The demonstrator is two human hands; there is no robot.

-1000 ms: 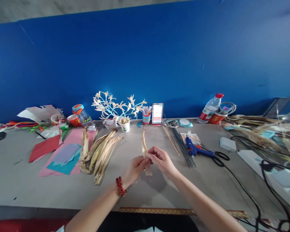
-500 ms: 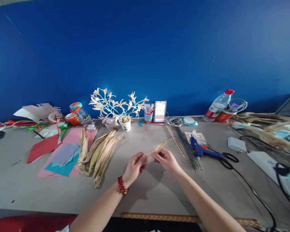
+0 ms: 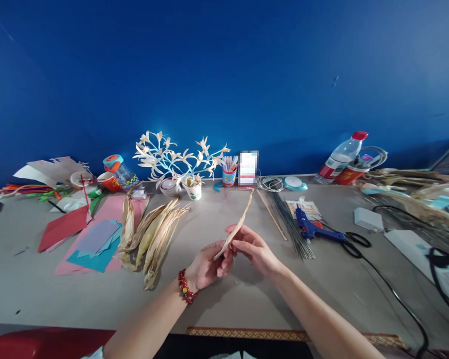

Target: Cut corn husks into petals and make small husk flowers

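Observation:
Both hands meet above the middle of the grey table [image 3: 247, 299]. My left hand [image 3: 209, 267], with a red bead bracelet on the wrist, pinches the lower end of a long dried corn husk strip [image 3: 241, 219]. My right hand [image 3: 252, 247] grips the same strip a little higher, fingers curled round it. The strip slants up and to the right, its tip pointing toward the back of the table. A pile of dried corn husks [image 3: 151, 234] lies just left of my hands.
Coloured paper sheets [image 3: 93, 239] lie at left. A husk flower arrangement [image 3: 175, 159] in small cups stands at the back. Thin wires [image 3: 290, 224], a blue glue gun [image 3: 314, 230], scissors [image 3: 355, 242], black cables and a water bottle [image 3: 340, 154] are at right.
The husk strip swung from upright to nearly level, then back up to a slant toward the right. Both hands kept hold of it. The camera tilted upward slightly.

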